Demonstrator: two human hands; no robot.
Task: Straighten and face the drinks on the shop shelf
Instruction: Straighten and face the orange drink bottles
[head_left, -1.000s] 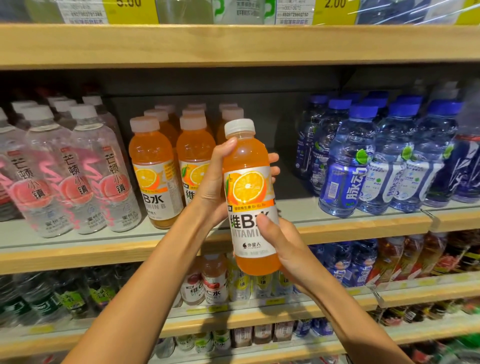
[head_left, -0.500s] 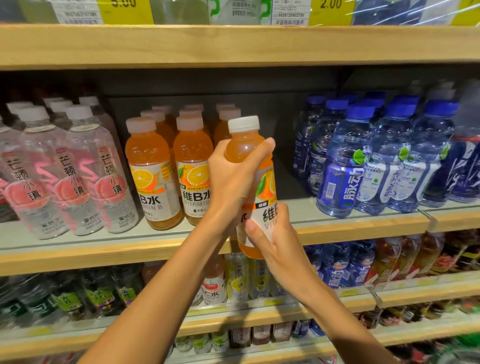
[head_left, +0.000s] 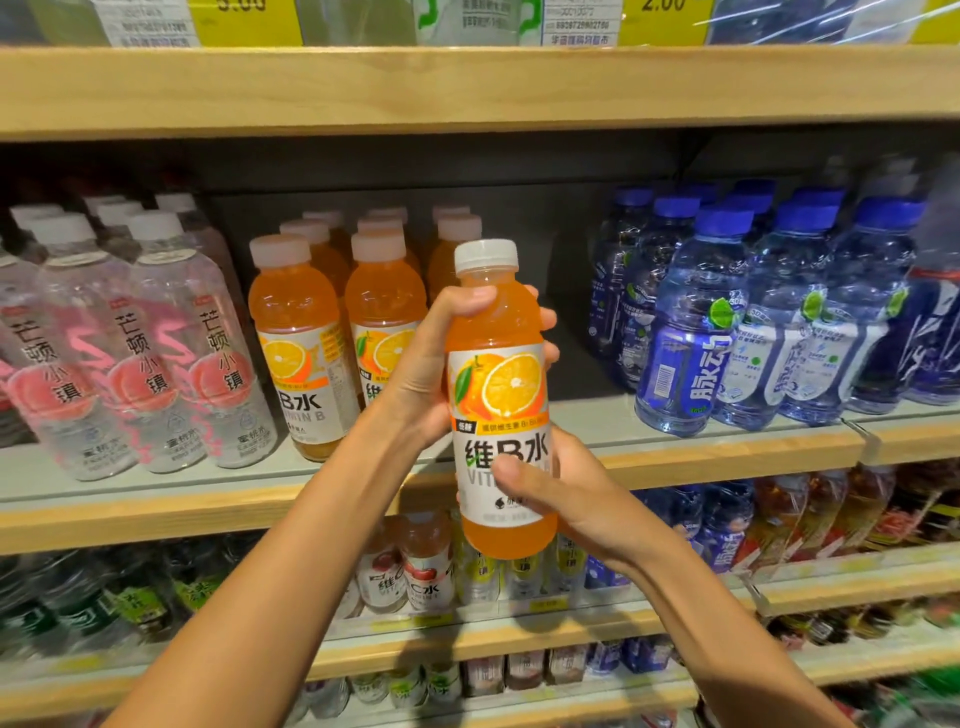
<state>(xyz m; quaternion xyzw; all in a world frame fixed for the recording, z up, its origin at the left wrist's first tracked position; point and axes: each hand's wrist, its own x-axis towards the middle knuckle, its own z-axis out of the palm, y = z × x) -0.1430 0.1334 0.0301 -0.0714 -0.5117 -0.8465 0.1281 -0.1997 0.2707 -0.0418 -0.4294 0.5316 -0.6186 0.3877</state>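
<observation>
Gripping the orange bottle (head_left: 500, 410), left hand (head_left: 428, 364) above right hand (head_left: 563, 496), we had turned its label outward between our fingers (head_left: 545, 318); shelving looked next.

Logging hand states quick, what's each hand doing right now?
Left hand: grips the orange drink bottle near its shoulder.
Right hand: grips the same bottle low on its label.

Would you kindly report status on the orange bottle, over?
Left hand grips orange bottle high, right hand low. Bottle upright, off shelf, label front. Nothing visibly in the way.
</observation>
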